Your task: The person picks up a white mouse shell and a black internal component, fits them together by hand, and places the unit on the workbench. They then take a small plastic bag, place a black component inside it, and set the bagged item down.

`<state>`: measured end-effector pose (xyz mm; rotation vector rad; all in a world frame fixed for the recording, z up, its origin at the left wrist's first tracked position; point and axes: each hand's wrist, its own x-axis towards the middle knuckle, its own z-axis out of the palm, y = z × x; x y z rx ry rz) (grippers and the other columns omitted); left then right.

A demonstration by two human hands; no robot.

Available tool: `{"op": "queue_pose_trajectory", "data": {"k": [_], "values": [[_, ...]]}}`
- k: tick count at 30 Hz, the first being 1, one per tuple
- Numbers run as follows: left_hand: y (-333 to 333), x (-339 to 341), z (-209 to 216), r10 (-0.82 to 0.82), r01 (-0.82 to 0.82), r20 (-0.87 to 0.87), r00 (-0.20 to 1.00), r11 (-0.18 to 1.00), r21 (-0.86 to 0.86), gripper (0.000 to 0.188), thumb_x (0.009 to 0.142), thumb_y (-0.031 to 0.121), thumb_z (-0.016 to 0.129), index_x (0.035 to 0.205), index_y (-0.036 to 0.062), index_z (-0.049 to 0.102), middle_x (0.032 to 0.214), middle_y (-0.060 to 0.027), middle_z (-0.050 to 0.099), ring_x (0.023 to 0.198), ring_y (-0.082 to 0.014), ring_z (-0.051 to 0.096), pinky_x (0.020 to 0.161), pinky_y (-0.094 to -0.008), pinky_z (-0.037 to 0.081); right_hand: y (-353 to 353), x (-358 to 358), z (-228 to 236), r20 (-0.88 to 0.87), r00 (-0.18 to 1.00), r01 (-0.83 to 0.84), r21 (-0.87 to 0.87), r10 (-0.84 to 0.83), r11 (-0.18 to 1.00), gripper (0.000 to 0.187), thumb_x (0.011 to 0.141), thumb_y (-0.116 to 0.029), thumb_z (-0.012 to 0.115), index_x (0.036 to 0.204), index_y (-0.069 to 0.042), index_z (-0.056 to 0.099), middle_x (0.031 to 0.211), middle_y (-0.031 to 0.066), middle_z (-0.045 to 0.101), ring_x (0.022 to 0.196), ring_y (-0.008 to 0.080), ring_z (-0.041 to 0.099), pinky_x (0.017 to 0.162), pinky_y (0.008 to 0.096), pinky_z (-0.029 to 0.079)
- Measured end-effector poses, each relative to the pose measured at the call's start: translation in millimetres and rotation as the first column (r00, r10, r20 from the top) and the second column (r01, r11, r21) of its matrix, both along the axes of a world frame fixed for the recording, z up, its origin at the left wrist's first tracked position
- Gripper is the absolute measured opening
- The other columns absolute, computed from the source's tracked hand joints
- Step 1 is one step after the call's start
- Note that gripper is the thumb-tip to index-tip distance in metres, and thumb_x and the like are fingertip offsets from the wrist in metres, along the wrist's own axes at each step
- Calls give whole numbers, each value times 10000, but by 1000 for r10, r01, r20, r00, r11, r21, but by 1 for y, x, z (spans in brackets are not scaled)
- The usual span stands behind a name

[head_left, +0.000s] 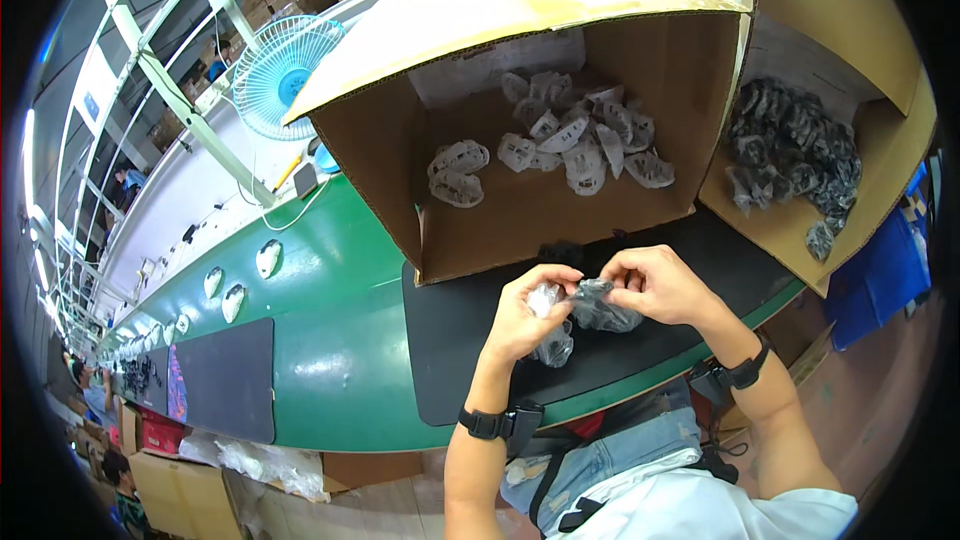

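Over the black mat (450, 380), my two hands meet at a clear plastic bag (608, 315) that holds something dark. My right hand (655, 285) pinches the upper right part of this bag between thumb and fingers. My left hand (528, 315) is closed on crumpled clear plastic (552, 345), which hangs below its fingers; its fingertips reach the bag's left edge. What the plastic in the left hand contains cannot be made out. A small black thing (562, 253) lies just beyond my hands, at the cardboard box's opening.
A large cardboard box (370, 155) lies on its side ahead, with several bagged white plastic parts (585, 165) inside. Right of it, another cardboard box (880, 210) holds bagged black parts (800, 150). The green bench (330, 360) runs left, bearing white shells (268, 258) and a blue fan (285, 80) behind.
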<state>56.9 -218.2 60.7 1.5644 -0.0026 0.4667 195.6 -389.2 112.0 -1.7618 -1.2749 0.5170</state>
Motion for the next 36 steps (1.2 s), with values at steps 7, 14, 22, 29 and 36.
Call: {"op": "queue_pose_trajectory", "data": {"k": [7,14,22,29,36], "values": [[10,1,-14,112,-99,109,988,988,-118,236,753,-49,583,981,-2,617,879,-23,605,823,-83,551,752,-219,438,-4,15,5,31,996,71,341,-87,937,154,805,-95,678,922,-1,644,780,7,608,694,55,548,606,209,443],[5,0,0,25,-14,173,985,998,-64,184,774,18,645,956,-2,625,1039,-110,614,1032,-176,543,927,-316,394,-2,15,17,116,955,193,451,-272,872,150,860,-69,608,981,4,659,750,43,610,659,84,547,581,235,435],[8,-3,-1,109,-93,93,990,982,-165,161,770,20,656,925,7,617,965,-74,622,913,-133,557,843,-272,424,11,25,5,522,852,-117,262,-39,958,120,796,-87,683,905,-41,702,785,84,627,656,220,612,584,310,487],[11,-3,-7,119,-101,114,986,983,-151,140,783,36,659,910,13,605,933,-68,621,835,-109,554,754,-237,435,14,31,25,550,816,-36,351,-175,936,123,776,-75,697,894,-43,711,788,72,630,643,197,613,573,282,485],[11,-1,0,162,-115,140,977,947,-299,245,706,45,558,939,-27,571,925,-116,617,714,-104,518,675,-226,420,23,39,22,575,816,-107,241,-53,965,126,760,-76,707,881,-42,708,779,79,636,662,222,623,591,308,496]]}}
